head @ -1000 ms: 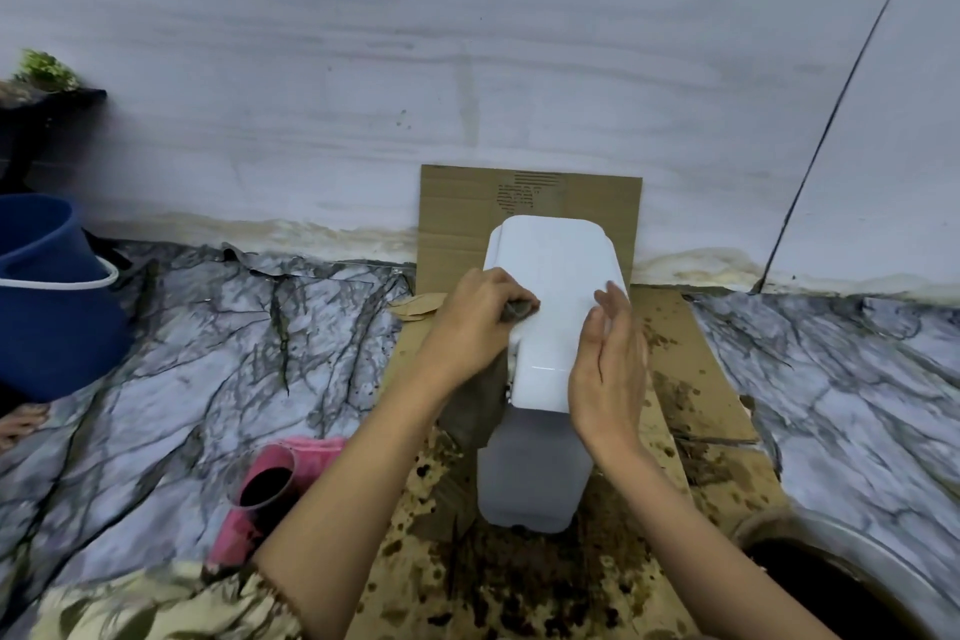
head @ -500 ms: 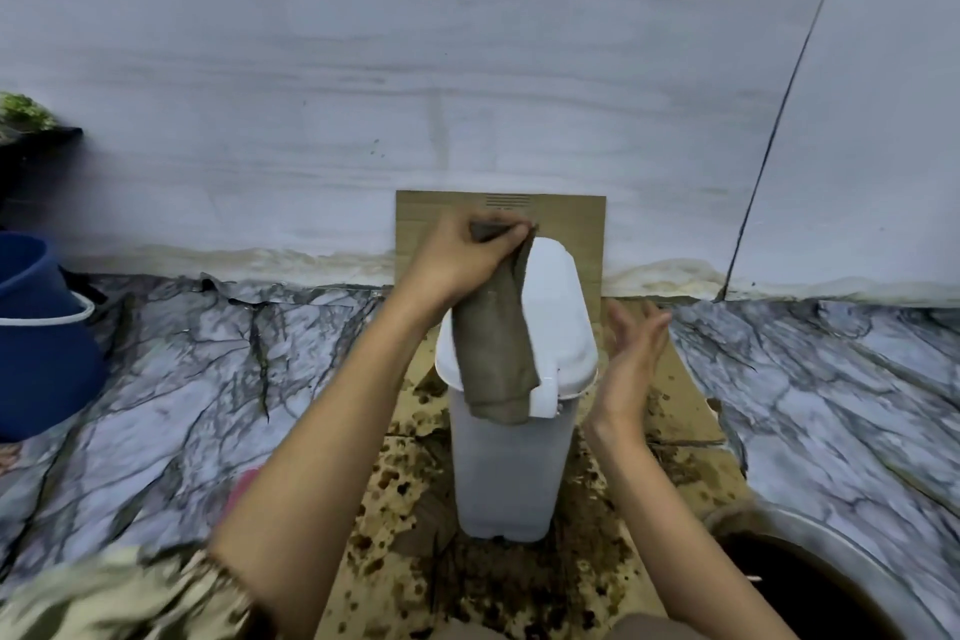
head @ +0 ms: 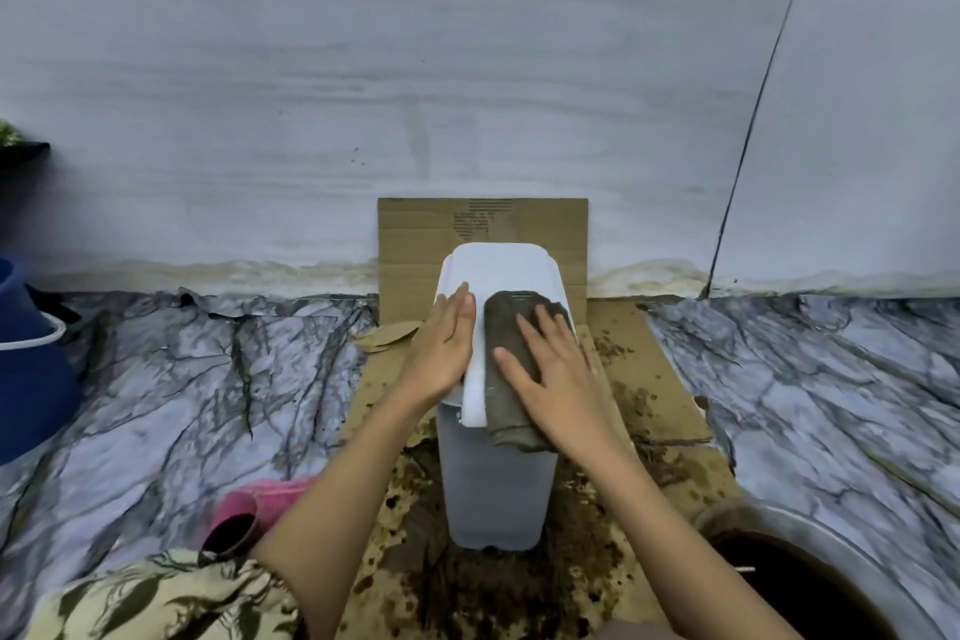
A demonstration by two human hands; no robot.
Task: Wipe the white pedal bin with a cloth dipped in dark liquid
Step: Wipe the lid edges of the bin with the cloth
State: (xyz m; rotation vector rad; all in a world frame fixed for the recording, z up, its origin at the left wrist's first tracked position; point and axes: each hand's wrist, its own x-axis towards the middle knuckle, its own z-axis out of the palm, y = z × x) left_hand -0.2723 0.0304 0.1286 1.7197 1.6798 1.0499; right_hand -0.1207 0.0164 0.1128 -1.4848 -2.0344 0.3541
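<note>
A: Bin first, quick. Where is it?

B: White pedal bin [head: 493, 478] at centre frame, upright on stained cardboard [head: 665, 379] on the floor. Brown cloth [head: 511, 369] draped over the right side of the lid, tail hanging off the front edge.

A: Hands?

B: Right hand [head: 553, 369] spread flat, pressing the cloth to the lid. Left hand [head: 444, 343] flat too, fingers together, against the lid's left edge; neither grips.

A: Handling?

B: Looks like thin hollow plastic, so probably light, tips easily, smooth and likely slick when wet. Brace the lid or upper body while wiping. Cloth is limp, looks damp; palm it or bunch it.

A: Surroundings, near to far?

B: Metal basin [head: 831, 535] of dark liquid lower right, pink cup [head: 234, 520] lower left, marble-pattern floor sheet [head: 182, 379] both sides, blue bucket [head: 26, 369] at left edge, grey wall [head: 467, 68] behind.
</note>
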